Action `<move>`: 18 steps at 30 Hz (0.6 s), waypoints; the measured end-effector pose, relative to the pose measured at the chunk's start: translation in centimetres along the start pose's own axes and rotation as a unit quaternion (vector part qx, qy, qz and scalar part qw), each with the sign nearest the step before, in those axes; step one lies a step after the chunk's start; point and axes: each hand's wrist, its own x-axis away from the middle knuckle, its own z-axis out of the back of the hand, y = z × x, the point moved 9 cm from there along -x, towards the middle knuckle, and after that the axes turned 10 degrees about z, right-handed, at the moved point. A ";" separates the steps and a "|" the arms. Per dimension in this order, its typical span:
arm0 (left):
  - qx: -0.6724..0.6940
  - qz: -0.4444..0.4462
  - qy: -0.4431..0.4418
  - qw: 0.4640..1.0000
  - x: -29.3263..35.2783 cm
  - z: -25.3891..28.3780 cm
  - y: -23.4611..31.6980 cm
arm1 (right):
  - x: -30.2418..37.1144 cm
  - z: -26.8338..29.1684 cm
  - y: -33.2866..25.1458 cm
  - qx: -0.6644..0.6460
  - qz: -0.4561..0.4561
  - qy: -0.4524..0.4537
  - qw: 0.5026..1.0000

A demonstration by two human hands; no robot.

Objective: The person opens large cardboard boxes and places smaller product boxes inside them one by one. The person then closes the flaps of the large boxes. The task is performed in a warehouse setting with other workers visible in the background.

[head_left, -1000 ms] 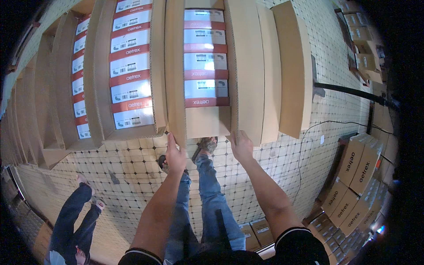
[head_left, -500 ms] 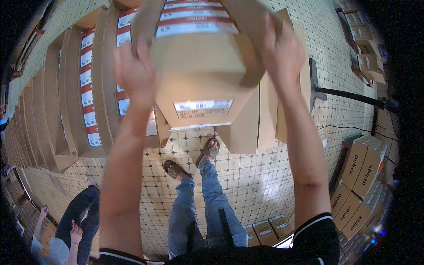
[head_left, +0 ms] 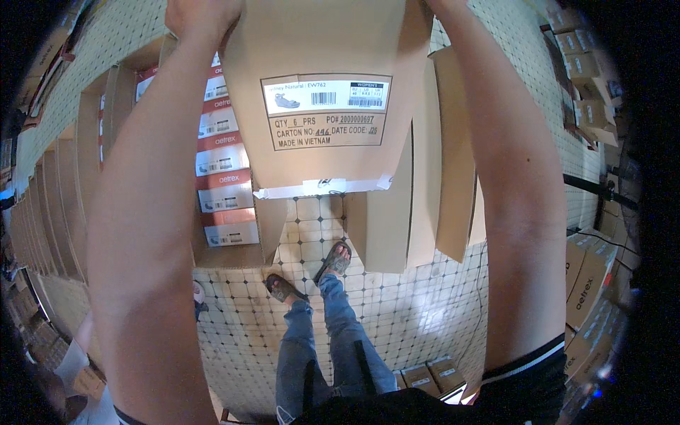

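A brown cardboard carton (head_left: 326, 42) fills the upper middle, its labelled end face turned toward me and white tape along its bottom edge. My left hand (head_left: 202, 13) grips its left side near the top of the picture. At its upper right corner is my right hand (head_left: 445, 6), mostly cut off by the picture's edge, with the fingertips hidden. Both forearms reach up and away from me. Left of the carton, an open carton (head_left: 234, 256) on the floor holds a row of red-and-white shoe boxes (head_left: 225, 180).
More open cartons (head_left: 67, 205) line up at the left. Tall cardboard cartons (head_left: 388, 227) stand at the right. Stacked closed cartons (head_left: 584, 290) sit farther right, near a black pole (head_left: 591, 189). Another person's arm (head_left: 83, 333) shows at the lower left. The floor (head_left: 312, 227) is tiled.
My hands have moved farther up the picture with the carton. Its end face now looks larger, and the shoe boxes inside it no longer show. My left arm hides more of the other person.
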 end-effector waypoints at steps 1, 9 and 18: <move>0.008 0.002 -0.005 1.000 0.0 0.0 -0.2 | 0.0 0.1 0.0 -0.006 0.003 0.003 1.000; -0.021 0.031 0.005 0.999 -0.2 0.1 -0.3 | 0.4 0.8 -0.5 -0.024 0.012 0.036 0.999; -0.092 0.104 -0.052 0.989 2.4 -1.1 -4.3 | 4.0 0.9 -0.7 -0.050 0.006 0.017 0.999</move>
